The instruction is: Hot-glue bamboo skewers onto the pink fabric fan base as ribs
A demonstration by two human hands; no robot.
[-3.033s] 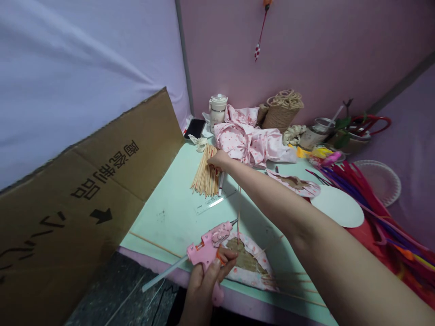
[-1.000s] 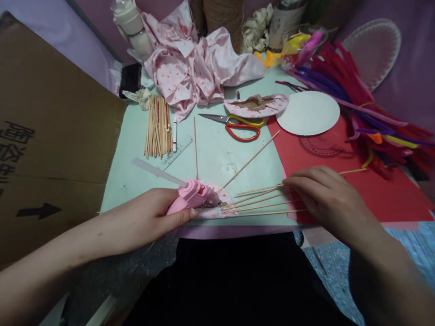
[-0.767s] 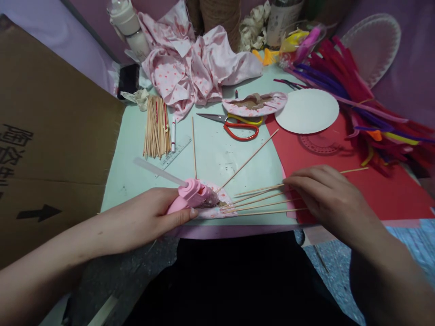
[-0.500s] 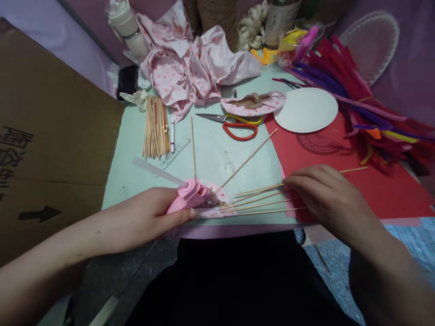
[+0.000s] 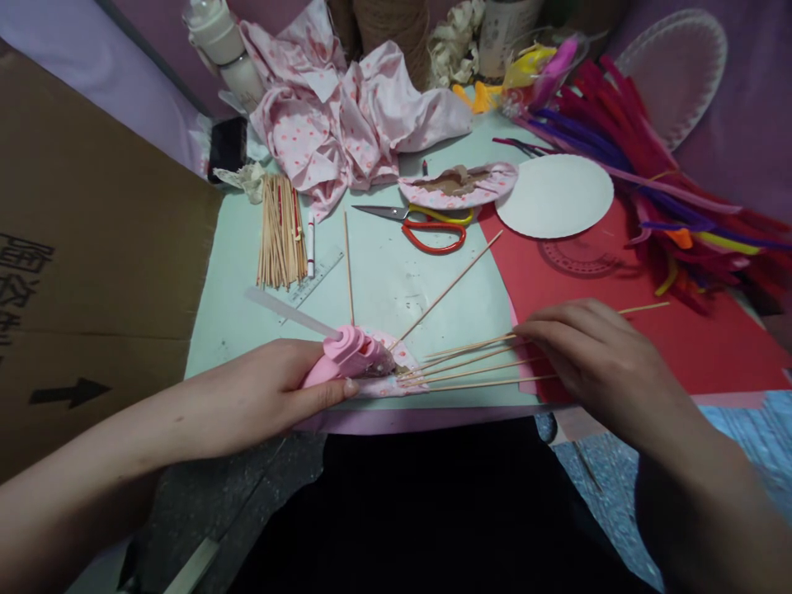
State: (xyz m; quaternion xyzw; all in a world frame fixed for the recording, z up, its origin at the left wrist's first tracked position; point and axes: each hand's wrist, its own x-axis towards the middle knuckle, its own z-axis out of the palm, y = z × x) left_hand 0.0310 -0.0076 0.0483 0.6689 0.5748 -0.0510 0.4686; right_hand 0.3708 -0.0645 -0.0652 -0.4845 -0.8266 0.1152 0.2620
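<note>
My left hand (image 5: 297, 375) is wrapped round a pink glue gun (image 5: 350, 353), with a clear glue stick (image 5: 290, 313) poking out of its back. The gun's nozzle is over a pink patterned fabric piece (image 5: 405, 351) at the table's front edge. Several thin wooden sticks (image 5: 476, 365) fan out from that piece. My right hand (image 5: 582, 355) has its fingers closed on one stick, whose far end shows beyond the knuckles. Two other sticks (image 5: 446, 289) point away across the table from the fabric piece.
Scissors (image 5: 433, 235), a stick bundle (image 5: 281, 235), a marker (image 5: 310, 247) and a ruler (image 5: 318, 280) lie ahead. Farther back are crumpled cloth (image 5: 359, 124), a fabric-covered disc (image 5: 458, 186), a white plate (image 5: 555, 195) and pipe cleaners (image 5: 643, 157). A cardboard box (image 5: 92, 247) stands left.
The view has shifted slightly, so the background objects appear a little farther left and up. Both hands keep nearly the same pose and hold.
</note>
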